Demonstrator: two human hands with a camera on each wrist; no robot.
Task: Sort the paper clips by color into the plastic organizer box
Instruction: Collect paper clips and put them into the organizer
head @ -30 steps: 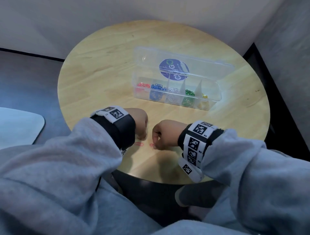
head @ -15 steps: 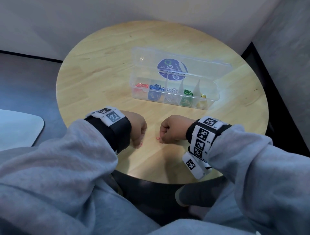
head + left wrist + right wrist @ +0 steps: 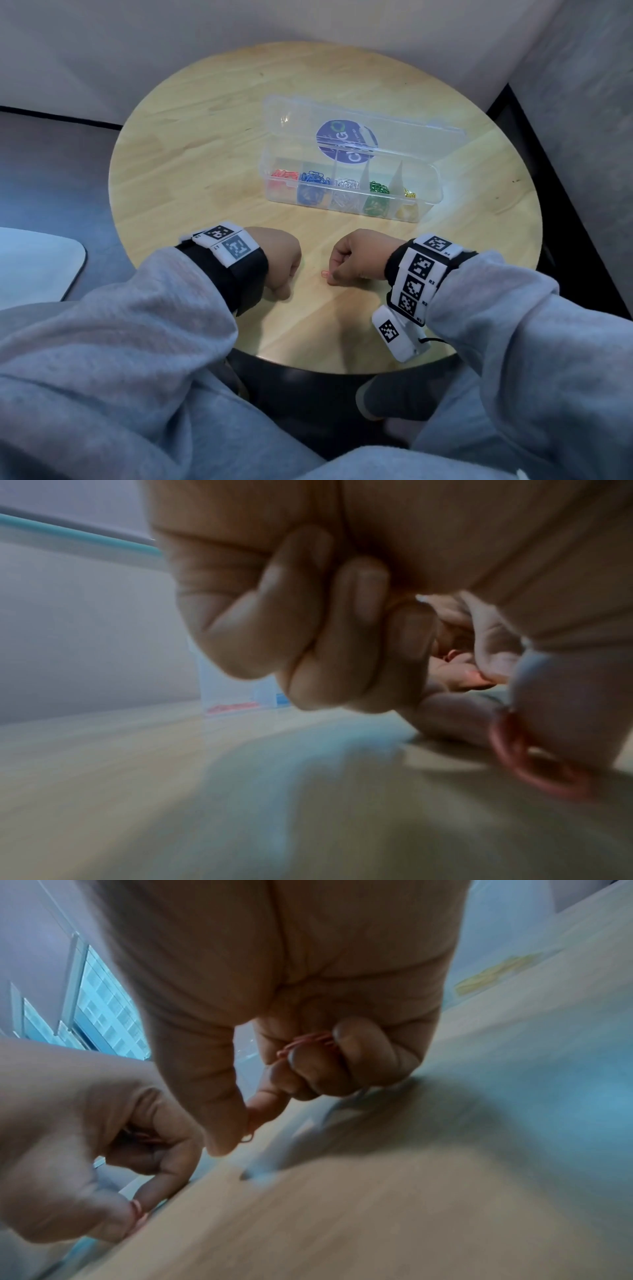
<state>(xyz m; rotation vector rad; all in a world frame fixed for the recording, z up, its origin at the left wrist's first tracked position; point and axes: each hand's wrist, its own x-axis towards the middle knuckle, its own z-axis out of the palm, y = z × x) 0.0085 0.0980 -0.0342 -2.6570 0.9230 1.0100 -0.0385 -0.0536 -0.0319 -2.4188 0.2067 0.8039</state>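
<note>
The clear plastic organizer box point(image 3: 424, 202) stands open at mid-table, with red, blue, silver, green and yellow clips in separate compartments. My left hand point(image 3: 287, 277) rests curled on the table near the front edge; its thumb and finger pinch a red paper clip point(image 3: 534, 761) against the wood. My right hand point(image 3: 337, 275) is curled to its right. It keeps several red clips point(image 3: 308, 1042) tucked under its bent fingers, while thumb and index finger pinch another red clip point(image 3: 324, 273) lying on the table.
The round wooden table point(image 3: 205, 154) ends just below my wrists. The box's lid point(image 3: 363, 133) stands tilted back behind the compartments. A pale surface point(image 3: 34, 263) lies off to the left, below table height.
Two red clips lay bare between my hands a second ago. Both hands have closed onto them, the right hand shifting a little right; the left clip is now hidden in the head view.
</note>
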